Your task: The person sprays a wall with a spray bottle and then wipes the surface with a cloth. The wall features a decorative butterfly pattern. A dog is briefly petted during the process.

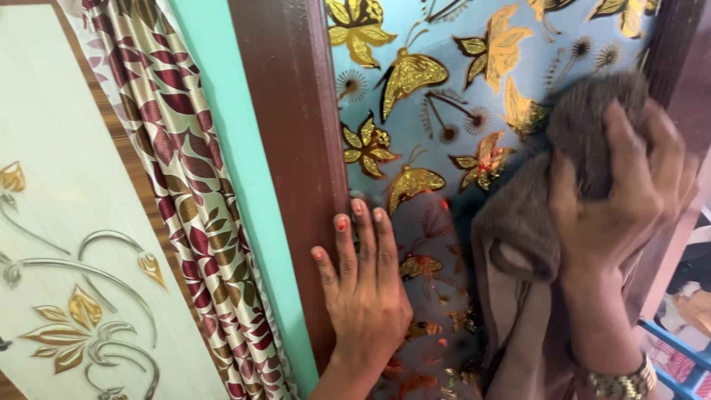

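Observation:
My right hand (626,200) presses a grey-brown cloth (518,222) against a light blue door panel (429,44) printed with gold butterflies and leaves. The cloth is bunched under my palm and hangs down below it. A gold bracelet (623,383) sits on that wrist. My left hand (363,281) lies flat, fingers together, on the dark brown door frame (285,111), its fingertips reaching the panel's left edge. It holds nothing.
A floral curtain (185,185) in maroon and cream hangs left of a turquoise wall strip (237,148). Farther left is a pale panel (59,244) with gold and silver leaf scrolls. A blue object (681,352) and cloth items show at the lower right.

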